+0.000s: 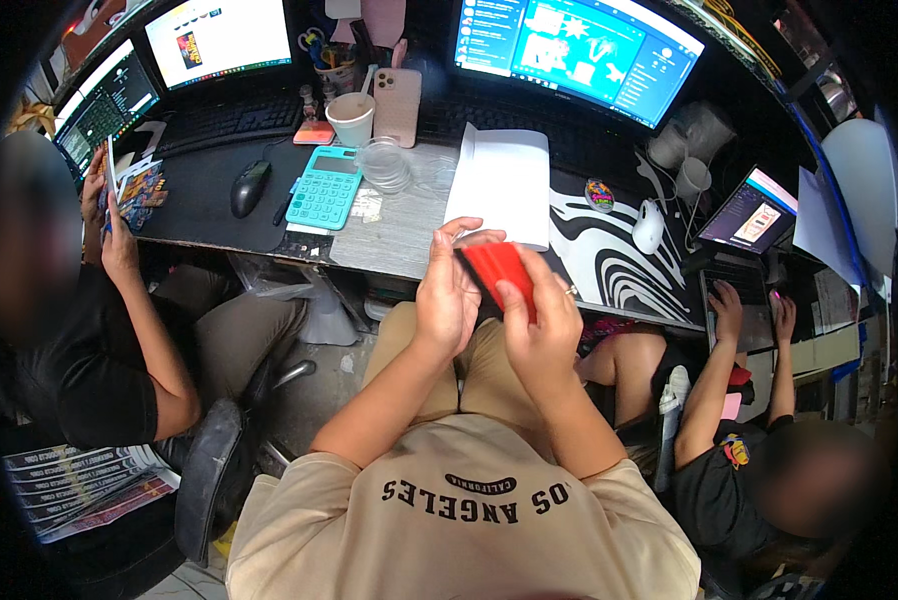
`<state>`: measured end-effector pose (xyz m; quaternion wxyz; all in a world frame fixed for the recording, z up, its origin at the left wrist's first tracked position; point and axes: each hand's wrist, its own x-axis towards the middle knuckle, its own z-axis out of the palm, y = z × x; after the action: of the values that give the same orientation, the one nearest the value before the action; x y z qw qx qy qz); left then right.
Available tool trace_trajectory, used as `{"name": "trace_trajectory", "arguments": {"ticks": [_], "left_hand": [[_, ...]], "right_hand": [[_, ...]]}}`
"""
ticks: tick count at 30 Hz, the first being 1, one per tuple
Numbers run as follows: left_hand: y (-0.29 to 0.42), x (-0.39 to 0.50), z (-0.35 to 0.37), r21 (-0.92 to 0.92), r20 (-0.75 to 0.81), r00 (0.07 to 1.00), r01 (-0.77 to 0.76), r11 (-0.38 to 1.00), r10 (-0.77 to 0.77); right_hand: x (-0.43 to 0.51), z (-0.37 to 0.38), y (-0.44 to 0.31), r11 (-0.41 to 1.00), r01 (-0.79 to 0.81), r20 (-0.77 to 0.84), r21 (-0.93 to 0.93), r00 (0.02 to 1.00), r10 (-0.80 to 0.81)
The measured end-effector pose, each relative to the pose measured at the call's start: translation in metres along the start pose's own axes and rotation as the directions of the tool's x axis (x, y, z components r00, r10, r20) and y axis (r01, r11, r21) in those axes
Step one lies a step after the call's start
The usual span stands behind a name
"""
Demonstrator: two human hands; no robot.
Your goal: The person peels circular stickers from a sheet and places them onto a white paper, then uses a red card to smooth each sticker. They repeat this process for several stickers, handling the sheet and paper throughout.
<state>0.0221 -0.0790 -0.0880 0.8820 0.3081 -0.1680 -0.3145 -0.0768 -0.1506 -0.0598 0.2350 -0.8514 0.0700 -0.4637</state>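
Note:
My right hand [548, 330] holds a flat red squeegee [503, 271] with a dark strip along its left edge, thumb on the near face. My left hand [447, 304] is beside that dark edge, palm turned toward it and fingers apart. Whether the left fingertips touch the squeegee cannot be made out. Both hands are above my lap, at the front edge of the desk. Just beyond them lie white paper sheets [500, 184], the top one curled at its far left corner.
Left of the sheets are a teal calculator [324, 189], clear plastic lids [385, 166], a phone [397, 107] and a paper cup [351, 120]. A white mouse [647, 226] rests on a zebra-patterned mat [629, 274]. Co-workers sit on both sides, one handling printed sheets [141, 196], another at a laptop [753, 214].

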Motion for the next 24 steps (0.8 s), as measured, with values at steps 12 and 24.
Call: {"name": "trace_trajectory", "arguments": {"ticks": [12, 24], "left_hand": [[-0.005, -0.002, -0.005, -0.111, -0.006, 0.998, 0.059, 0.992, -0.060], [-0.004, 0.000, -0.018, -0.206, -0.006, 0.955, 0.288, 0.935, -0.295]], "right_hand": [[0.008, 0.008, -0.001, 0.996, -0.081, -0.022, -0.037, 0.997, 0.080], [0.008, -0.015, 0.026, 0.643, -0.446, 0.066, 0.623, 0.849, 0.525]]}}
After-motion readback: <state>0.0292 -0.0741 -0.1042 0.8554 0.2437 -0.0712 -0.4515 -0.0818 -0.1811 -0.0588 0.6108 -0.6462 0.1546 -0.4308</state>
